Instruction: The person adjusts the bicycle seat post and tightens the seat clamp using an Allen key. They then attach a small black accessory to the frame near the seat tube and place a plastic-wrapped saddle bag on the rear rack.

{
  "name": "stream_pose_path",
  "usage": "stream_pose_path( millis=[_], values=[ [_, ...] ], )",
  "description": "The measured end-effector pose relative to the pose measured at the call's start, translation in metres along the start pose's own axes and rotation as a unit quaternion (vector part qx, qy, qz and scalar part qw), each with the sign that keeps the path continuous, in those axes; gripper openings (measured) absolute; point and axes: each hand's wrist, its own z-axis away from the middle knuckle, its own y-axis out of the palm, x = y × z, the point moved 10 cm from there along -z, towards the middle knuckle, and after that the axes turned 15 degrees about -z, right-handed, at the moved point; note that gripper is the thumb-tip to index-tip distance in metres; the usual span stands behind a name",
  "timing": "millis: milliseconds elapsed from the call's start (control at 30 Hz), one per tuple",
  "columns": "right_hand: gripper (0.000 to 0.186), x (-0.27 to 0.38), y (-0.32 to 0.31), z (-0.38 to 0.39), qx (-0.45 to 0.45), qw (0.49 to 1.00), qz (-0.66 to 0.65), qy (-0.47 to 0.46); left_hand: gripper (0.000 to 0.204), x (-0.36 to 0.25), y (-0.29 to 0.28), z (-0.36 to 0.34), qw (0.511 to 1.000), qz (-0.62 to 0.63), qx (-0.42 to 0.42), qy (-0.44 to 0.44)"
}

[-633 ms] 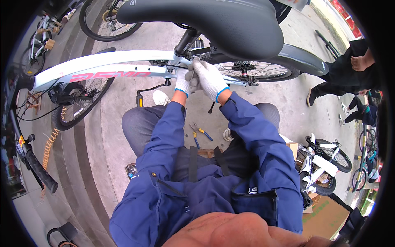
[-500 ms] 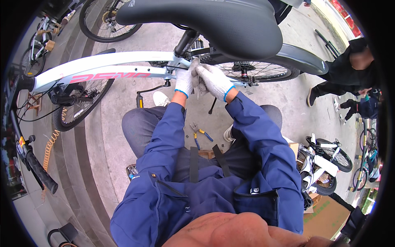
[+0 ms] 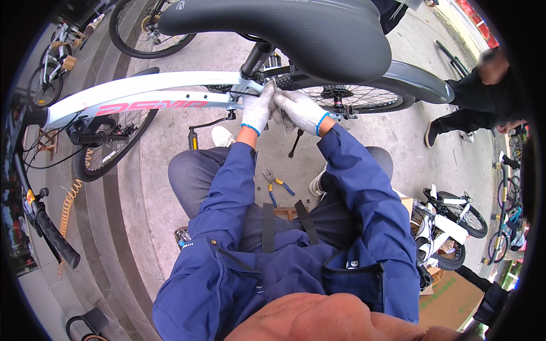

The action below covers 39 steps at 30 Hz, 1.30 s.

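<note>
A white bicycle frame [image 3: 170, 105] with a black saddle [image 3: 296, 28] stands across the top of the view. Just below the saddle, beside the seat post [image 3: 257, 59], my two hands meet in white knit gloves with blue cuffs. My left hand [image 3: 258, 108] is closed, fingertips raised near the frame. My right hand [image 3: 302, 109] presses its closed fingers against the left one's. A thin, pale, rod-like piece [image 3: 283, 127] pokes down below the right fingers; its kind is unclear. The gloves hide what the left fingertips pinch.
Pliers [image 3: 269, 177] with blue and yellow handles lie on the pavement between my feet. A crank with pedal [image 3: 193, 136] and a kickstand [image 3: 296, 143] hang near my knees. Bicycle parts [image 3: 438, 227] and a cardboard box [image 3: 449, 301] lie right. Another person [image 3: 483, 96] is at far right; stone steps run left.
My right hand has shifted slightly right, and the thin piece has swung right and slants more. My left hand stays nearly in place. The person at right has moved.
</note>
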Motion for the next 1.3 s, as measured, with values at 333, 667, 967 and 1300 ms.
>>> stream_pose_path(
  millis=[333,667,967,1300],
  values=[
    [0.039,0.01,0.003,0.006,0.033,0.999,-0.025,-0.029,0.047,-0.001,0.001,-0.002,1.0,-0.024,0.01,0.006],
    [0.041,0.003,0.007,0.009,-0.002,0.999,-0.04,-0.006,0.039,-0.004,0.009,0.003,0.997,0.066,0.044,-0.011],
    [0.028,-0.017,0.047,0.015,-0.024,0.996,0.066,0.055,0.046,0.007,0.012,-0.019,0.994,-0.072,0.066,0.049],
    [0.033,0.012,0.122,-0.039,-0.063,0.844,-0.532,-0.003,0.046,0.036,-0.004,-0.001,0.982,-0.049,0.083,0.165]
  ],
)
